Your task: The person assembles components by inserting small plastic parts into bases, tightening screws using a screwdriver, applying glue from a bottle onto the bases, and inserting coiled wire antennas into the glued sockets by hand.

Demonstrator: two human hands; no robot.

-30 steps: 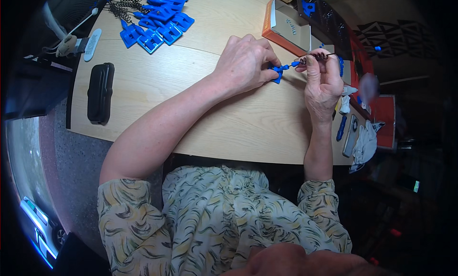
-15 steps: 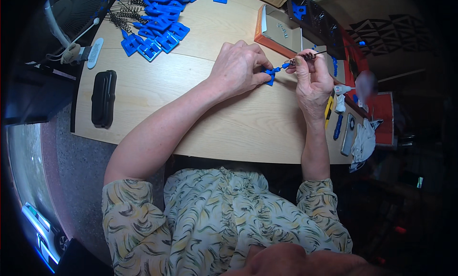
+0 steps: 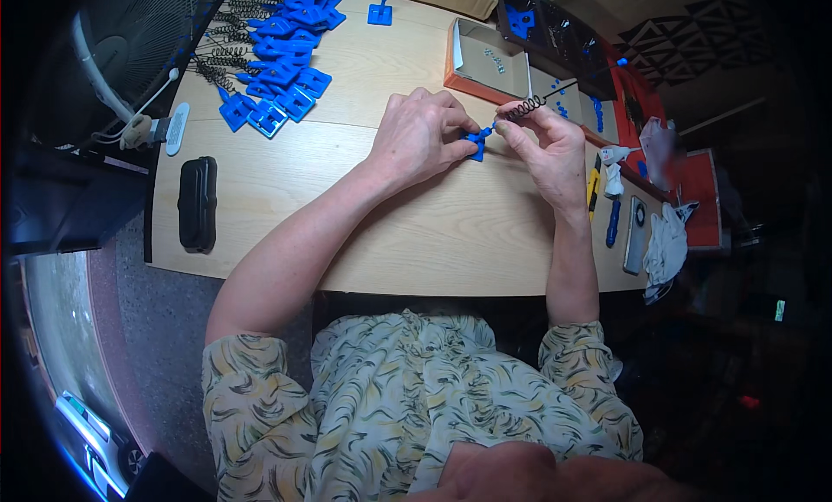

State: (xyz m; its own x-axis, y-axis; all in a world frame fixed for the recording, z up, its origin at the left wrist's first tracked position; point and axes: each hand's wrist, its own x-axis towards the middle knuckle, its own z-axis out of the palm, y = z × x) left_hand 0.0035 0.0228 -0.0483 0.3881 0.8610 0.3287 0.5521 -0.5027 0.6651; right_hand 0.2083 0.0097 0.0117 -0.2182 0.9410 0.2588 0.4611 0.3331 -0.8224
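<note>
Both hands sit a little lower and more central than half a second back, and the spring now shows clear of the right fingers instead of being tucked among them.

From the left: a fan (image 3: pixel 113 60) stands off the table's (image 3: pixel 390 233) edge, a black case (image 3: pixel 198 203) lies near that edge, and a heap of blue parts (image 3: pixel 282 68) with loose dark springs fills the far left corner. The left hand (image 3: pixel 420 138) is closed on a small blue clip (image 3: pixel 475 143), pinching it just above the wood. Beside it the right hand (image 3: pixel 546 146) pinches the lower end of a black spring (image 3: pixel 524 110), whose coil slants up and away to the right, its near tip touching the clip.

My reading is that the spring is being fitted to the clip; the next move probably calls for a steady left hand while the right pushes or turns the coil's end home (whether it has caught yet I cannot tell).

Further right lie an open orange box (image 3: pixel 485 60), a black tray, and small tools by the table's right edge. The tabletop is pale wood; below it runs speckled grey floor.
</note>
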